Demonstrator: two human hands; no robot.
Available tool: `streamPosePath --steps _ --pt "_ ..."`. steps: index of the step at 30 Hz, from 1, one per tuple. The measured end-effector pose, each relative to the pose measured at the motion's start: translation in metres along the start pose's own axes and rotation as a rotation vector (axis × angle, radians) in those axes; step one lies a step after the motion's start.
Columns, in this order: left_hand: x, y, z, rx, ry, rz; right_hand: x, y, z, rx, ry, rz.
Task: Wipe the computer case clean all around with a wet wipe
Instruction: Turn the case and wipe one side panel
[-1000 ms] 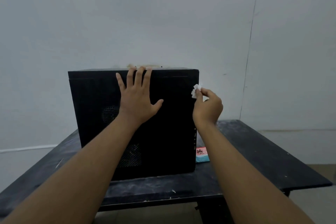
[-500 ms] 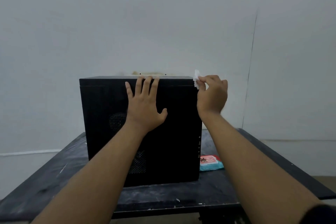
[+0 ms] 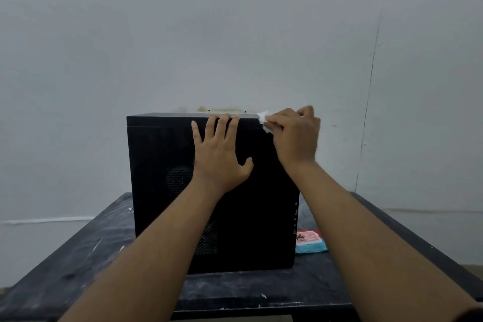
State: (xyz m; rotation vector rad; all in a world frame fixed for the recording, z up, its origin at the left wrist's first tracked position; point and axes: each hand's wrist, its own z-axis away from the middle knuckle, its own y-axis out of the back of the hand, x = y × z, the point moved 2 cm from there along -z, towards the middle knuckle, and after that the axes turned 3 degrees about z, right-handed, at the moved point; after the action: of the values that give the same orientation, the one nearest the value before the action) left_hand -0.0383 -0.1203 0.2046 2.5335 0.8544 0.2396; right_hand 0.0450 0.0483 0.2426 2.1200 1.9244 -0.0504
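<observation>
Black computer case point(image 3: 162, 191) standing on a dark tabletop point(image 3: 78, 269). My left grip point(image 3: 219, 154) lies spread flat on the case's near side. My right grip point(image 3: 295, 136) pinches a white wet wipe point(image 3: 264, 119) at the case's top right edge.

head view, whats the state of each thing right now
computer case: upright on the table, near panel closed
wet wipe: crumpled, pressed to the case's top right edge
left hand: flat on the case's near panel, fingers spread
right hand: pinches the wet wipe
wipe pack: lying flat on the table right of the case, flap unclear
table: dark top smeared with white marks
</observation>
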Motion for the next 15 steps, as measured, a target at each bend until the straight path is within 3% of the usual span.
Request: streamPosePath --steps 6,10,15 --pt "-0.005 0.002 -0.002 0.011 -0.030 -0.022 -0.044 -0.022 -0.004 -0.101 0.088 0.031" --pt "-0.009 0.008 -0.003 -0.021 -0.065 -0.047 -0.024 -0.013 -0.011 -0.113 0.158 0.124" --pt "-0.008 0.012 -0.004 -0.068 -0.062 -0.028 0.025 0.014 -0.017 -0.153 0.083 0.171"
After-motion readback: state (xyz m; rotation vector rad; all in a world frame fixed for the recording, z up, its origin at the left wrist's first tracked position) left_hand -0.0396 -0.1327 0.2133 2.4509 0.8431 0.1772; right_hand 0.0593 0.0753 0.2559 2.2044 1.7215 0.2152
